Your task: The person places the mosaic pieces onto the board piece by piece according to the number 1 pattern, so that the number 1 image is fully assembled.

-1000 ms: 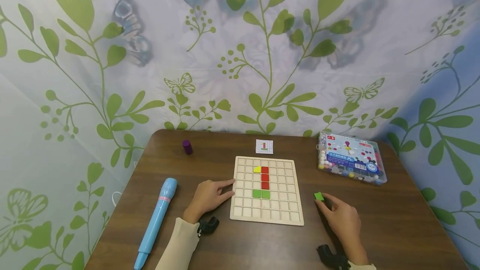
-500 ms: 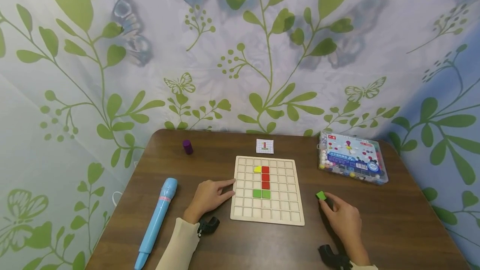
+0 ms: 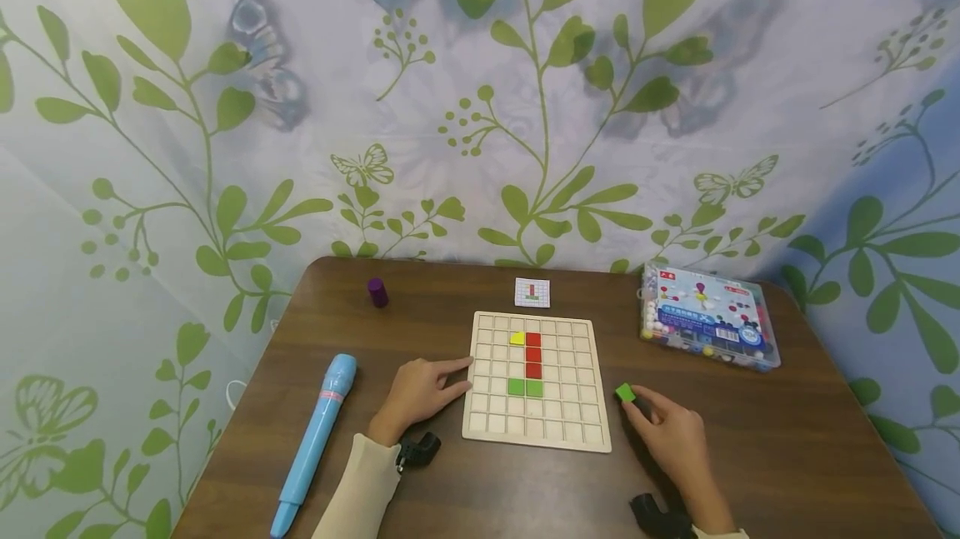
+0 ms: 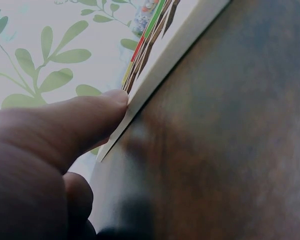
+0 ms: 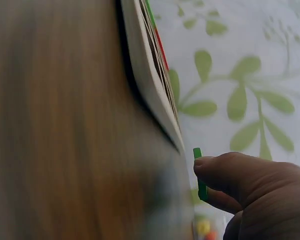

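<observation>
My right hand [image 3: 672,439] pinches a small green square tile [image 3: 626,392] between thumb and fingertips, a short way right of the pale wooden grid board [image 3: 576,393]. In the right wrist view the tile [image 5: 200,175] shows edge-on, apart from the board. My left hand [image 3: 420,391] touches the board's left edge with thumb and a finger extended; the left wrist view shows the thumb [image 4: 97,112] against that edge. On the board, three red tiles [image 3: 533,354] form a column. A yellow piece [image 3: 517,339] sits left of the top one, and two green tiles [image 3: 525,388] lie below.
Behind the board lies a small printed pattern card [image 3: 532,292]. A clear plastic box [image 3: 708,318] with colourful parts stands at the back right. To the left are a purple cylinder [image 3: 377,292] and a blue toy microphone [image 3: 315,439]. A patterned cloth backs the table.
After a slight shift right, my right hand has moved left, bringing the green tile closer to the board; the tile has turned a little. My left hand stays at the board's edge.
</observation>
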Demonstrator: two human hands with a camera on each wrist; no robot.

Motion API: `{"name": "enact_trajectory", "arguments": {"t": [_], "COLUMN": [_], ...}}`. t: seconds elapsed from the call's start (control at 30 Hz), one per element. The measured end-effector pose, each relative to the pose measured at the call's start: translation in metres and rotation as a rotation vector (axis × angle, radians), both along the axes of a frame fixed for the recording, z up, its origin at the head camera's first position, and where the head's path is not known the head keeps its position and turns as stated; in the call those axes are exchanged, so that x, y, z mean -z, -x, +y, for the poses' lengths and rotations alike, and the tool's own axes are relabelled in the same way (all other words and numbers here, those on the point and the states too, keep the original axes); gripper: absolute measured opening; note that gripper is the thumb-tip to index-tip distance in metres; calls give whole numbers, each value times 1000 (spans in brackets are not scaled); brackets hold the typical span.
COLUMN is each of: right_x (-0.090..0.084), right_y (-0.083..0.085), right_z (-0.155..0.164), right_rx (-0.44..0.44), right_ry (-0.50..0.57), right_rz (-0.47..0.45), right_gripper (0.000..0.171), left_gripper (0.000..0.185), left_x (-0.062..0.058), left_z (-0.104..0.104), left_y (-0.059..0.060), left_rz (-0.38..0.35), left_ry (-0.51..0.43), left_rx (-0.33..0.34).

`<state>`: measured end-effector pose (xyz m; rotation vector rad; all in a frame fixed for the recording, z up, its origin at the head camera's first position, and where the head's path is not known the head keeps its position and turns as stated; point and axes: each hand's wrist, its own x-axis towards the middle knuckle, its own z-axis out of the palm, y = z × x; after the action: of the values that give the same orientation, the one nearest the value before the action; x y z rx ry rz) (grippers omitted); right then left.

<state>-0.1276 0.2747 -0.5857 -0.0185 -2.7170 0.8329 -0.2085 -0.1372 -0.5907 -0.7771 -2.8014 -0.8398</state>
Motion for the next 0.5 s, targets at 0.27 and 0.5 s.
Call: {"name": "enact_trajectory", "arguments": {"t": [0.27,0.5], "right_x": [-4,-8], "right_y": [3,12], "right_z": [-27,-45], "right_rx": [-58,-110], "right_ry": [29,27], "right_rz": [-42,-48], "right_gripper": [33,31], "left_gripper": [43,43], "left_x": [0,-1], "left_z": [-1,-1], "left_y": [-1,0], "left_rz": [-21,-22], "left_ry": [-2,-2], "left_rx": [8,6]}}
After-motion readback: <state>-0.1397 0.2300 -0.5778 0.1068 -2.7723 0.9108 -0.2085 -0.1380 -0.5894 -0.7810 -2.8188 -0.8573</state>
